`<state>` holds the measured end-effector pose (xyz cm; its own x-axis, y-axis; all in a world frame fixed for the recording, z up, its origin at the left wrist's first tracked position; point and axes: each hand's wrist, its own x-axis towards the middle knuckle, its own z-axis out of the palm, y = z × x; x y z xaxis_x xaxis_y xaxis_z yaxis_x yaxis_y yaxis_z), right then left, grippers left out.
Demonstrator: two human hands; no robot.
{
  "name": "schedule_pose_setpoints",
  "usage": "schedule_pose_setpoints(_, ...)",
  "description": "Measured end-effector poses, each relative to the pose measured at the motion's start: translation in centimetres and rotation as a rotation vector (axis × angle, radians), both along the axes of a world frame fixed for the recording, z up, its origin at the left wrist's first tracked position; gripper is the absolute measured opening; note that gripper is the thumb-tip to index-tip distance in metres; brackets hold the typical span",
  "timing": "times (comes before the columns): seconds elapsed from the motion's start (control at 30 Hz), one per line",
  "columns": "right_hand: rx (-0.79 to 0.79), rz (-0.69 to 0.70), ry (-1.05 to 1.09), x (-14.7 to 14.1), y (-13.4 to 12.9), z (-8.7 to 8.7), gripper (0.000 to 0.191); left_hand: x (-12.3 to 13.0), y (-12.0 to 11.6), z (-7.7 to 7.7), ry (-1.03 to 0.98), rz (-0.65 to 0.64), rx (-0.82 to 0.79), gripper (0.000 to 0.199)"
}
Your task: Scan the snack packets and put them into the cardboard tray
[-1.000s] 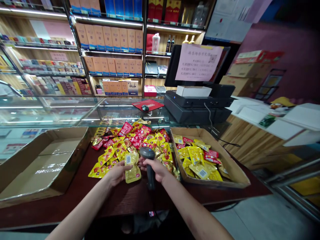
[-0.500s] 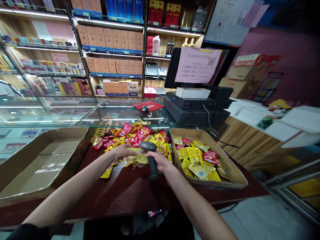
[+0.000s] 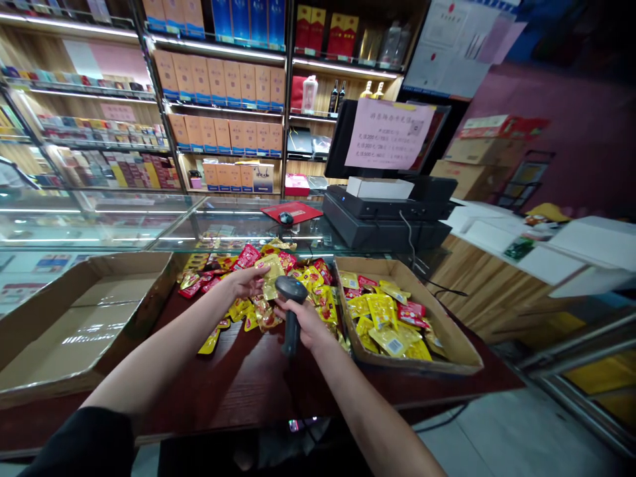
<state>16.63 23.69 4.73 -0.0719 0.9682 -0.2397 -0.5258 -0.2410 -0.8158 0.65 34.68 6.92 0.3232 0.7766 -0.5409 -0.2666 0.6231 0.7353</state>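
Observation:
My right hand [image 3: 304, 322] is wrapped round the grip of a dark barcode scanner [image 3: 291, 291], held upright over the front of a heap of snack packets. In my left hand [image 3: 247, 281] is a yellow snack packet [image 3: 271, 273], pinched between the fingers just left of and behind the scanner head. Under and around both hands lie red and yellow packets [image 3: 322, 298] in a loose pile on the dark wood table [image 3: 238, 377]. Part of the held packet is hidden behind the scanner.
Left stands a shallow cardboard box [image 3: 99, 311]; right, another cardboard tray [image 3: 460, 358] holds several yellow and red packets. Behind are a glass counter [image 3: 218, 215], a mouse [image 3: 285, 218], a black monitor with a pink notice [image 3: 390, 132], and stocked shelves. Papers and boxes lie at right.
My left hand has lifted the yellow packet up and away from the pile, turning it more upright. The scanner in my right hand has shifted slightly left.

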Motion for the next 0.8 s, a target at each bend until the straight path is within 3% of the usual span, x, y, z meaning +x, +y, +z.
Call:
schedule_pose_setpoints(0.13, 0.04, 0.001, -0.058, -0.4, -0.1, -0.5, 0.022, 0.4, 1.2, 2.4, 0.085, 0.004, 0.076, 0.02)
schedule_pose_setpoints(0.23, 0.058, -0.013, -0.173, -0.5, -0.6, -0.5, 0.022, 0.4, 2.0, 3.4, 0.139, 0.009, 0.14, 0.017)
schedule_pose_setpoints(0.57, 0.069, 0.079, -0.384, -2.0, -2.8, 1.9, 0.029, 0.0, 2.5, 2.9, 0.165, -0.017, 0.199, 0.021)
schedule_pose_setpoints(0.8, 0.022, 0.09, -0.541, -2.3, -3.0, 2.3, 0.023, 0.1, 2.4, 2.8, 0.173, -0.035, 0.177, 0.025)
